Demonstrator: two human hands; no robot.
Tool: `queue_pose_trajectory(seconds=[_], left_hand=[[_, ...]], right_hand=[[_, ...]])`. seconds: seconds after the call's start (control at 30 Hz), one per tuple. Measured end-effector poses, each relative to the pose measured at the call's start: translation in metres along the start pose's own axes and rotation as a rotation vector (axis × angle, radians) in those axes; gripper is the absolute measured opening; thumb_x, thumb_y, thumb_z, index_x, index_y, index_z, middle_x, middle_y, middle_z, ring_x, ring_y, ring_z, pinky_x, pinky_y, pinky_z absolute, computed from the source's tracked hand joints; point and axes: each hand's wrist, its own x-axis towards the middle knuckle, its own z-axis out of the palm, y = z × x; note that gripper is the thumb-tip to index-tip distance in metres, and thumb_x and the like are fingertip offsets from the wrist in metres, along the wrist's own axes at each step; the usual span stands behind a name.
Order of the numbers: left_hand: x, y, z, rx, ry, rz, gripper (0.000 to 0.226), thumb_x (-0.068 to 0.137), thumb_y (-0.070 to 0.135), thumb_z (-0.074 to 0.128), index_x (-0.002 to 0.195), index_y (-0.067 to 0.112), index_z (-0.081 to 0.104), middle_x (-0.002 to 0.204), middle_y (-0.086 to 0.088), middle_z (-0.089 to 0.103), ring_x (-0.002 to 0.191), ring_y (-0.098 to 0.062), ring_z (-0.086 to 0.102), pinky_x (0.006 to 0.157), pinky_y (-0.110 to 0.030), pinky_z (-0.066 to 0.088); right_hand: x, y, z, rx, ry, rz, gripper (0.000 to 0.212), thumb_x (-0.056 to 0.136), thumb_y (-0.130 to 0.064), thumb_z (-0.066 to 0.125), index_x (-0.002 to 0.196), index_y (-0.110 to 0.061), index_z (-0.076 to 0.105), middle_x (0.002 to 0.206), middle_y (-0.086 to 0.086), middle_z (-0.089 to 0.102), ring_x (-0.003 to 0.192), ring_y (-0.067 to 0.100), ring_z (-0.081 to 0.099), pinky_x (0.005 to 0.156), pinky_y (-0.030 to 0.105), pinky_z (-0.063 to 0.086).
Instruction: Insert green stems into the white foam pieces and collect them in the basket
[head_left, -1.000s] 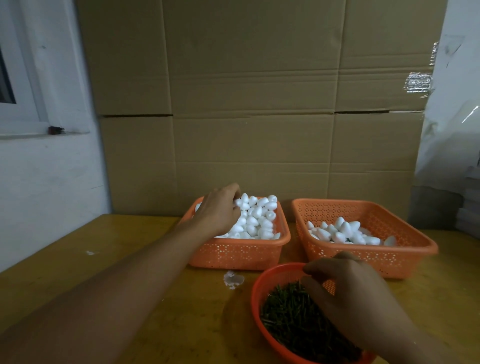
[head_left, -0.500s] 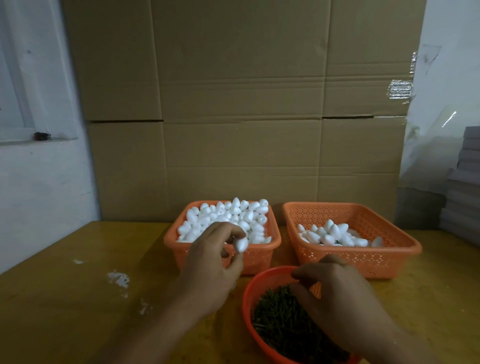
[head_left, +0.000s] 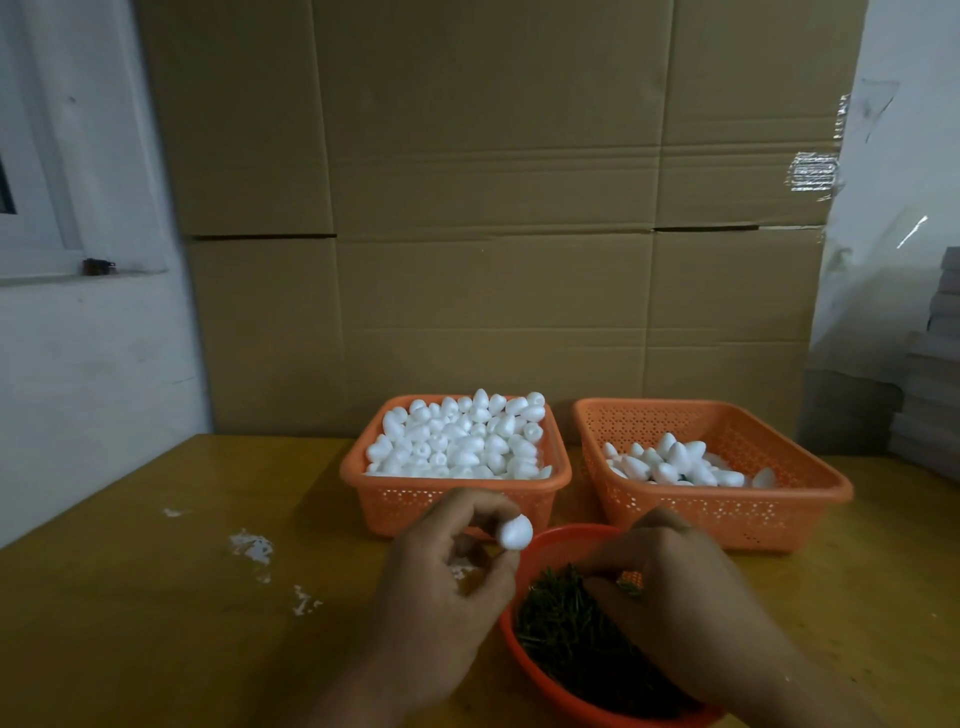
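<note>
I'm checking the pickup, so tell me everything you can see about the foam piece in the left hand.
The foam piece is small, white and egg-shaped, matte like styrofoam. The left hand pinches it at the fingertips, above the table, in front of the full basket and just left of the round bowl's rim. No stem shows in it.

Foam piece (head_left: 515, 532) at left fingertips: white. Stems (head_left: 566, 623) under right fingers: dark green. Baskets (head_left: 457, 499) beyond: orange, perforated.

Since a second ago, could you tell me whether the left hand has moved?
Yes. The left hand left the full basket, drawing back toward the stem bowl with a foam piece.
</note>
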Motion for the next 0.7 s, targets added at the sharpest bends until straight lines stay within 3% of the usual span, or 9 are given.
queue_pose_trajectory(seconds=[0.17,0.27,0.43,0.53,0.63,0.7], left_hand=[[-0.001,0.004,0.002,-0.102,-0.021,-0.033,0.026,0.092,0.032,0.061,0.113,0.047,0.058,0.112,0.014,0.070,0.109,-0.011,0.066,0.089,-0.032,0.055],[0.000,0.005,0.003,-0.152,-0.017,-0.048,0.022,0.091,0.043,0.056,0.111,0.047,0.060,0.104,0.008,0.072,0.099,-0.014,0.068,0.084,-0.032,0.056],[0.002,0.007,0.005,-0.365,0.000,-0.140,0.018,0.090,0.031,0.060,0.103,0.031,0.072,0.092,-0.009,0.072,0.080,-0.020,0.068,0.071,-0.028,0.055],[0.001,0.008,0.004,-0.530,-0.076,-0.223,0.031,0.080,0.032,0.072,0.110,0.026,0.072,0.093,-0.014,0.071,0.081,-0.021,0.066,0.072,-0.028,0.053],[0.001,0.009,0.004,-0.580,-0.099,-0.252,0.030,0.081,0.019,0.070,0.110,0.025,0.073,0.088,-0.010,0.069,0.079,-0.019,0.063,0.071,-0.027,0.052],[0.001,0.011,0.005,-0.611,-0.089,-0.277,0.027,0.081,0.020,0.069,0.107,0.023,0.074,0.080,-0.008,0.065,0.074,-0.017,0.060,0.066,-0.026,0.050]], right_hand=[[0.000,0.000,0.002,-0.014,-0.024,0.007,0.019,0.088,-0.043,0.067,0.104,-0.051,0.071,0.100,-0.015,0.052,0.095,0.007,0.054,0.090,0.028,0.049],[0.000,-0.001,0.003,-0.017,-0.033,0.010,0.019,0.088,-0.043,0.067,0.104,-0.051,0.072,0.102,-0.017,0.050,0.098,0.007,0.054,0.091,0.027,0.048],[0.001,0.000,0.006,-0.047,-0.086,-0.016,0.021,0.092,-0.054,0.058,0.107,-0.048,0.070,0.096,-0.016,0.050,0.096,0.002,0.044,0.093,0.027,0.043],[0.002,-0.001,0.010,-0.124,-0.164,-0.009,0.040,0.089,-0.069,0.048,0.108,-0.040,0.069,0.090,-0.014,0.055,0.095,0.003,0.037,0.088,0.029,0.038],[0.003,-0.002,0.014,-0.173,-0.278,-0.002,0.046,0.085,-0.068,0.054,0.113,-0.034,0.066,0.104,-0.014,0.063,0.111,0.011,0.044,0.097,0.035,0.041],[0.004,-0.004,0.016,-0.161,-0.334,0.000,0.043,0.086,-0.062,0.059,0.116,-0.032,0.067,0.108,-0.012,0.066,0.111,0.012,0.050,0.097,0.036,0.046]])
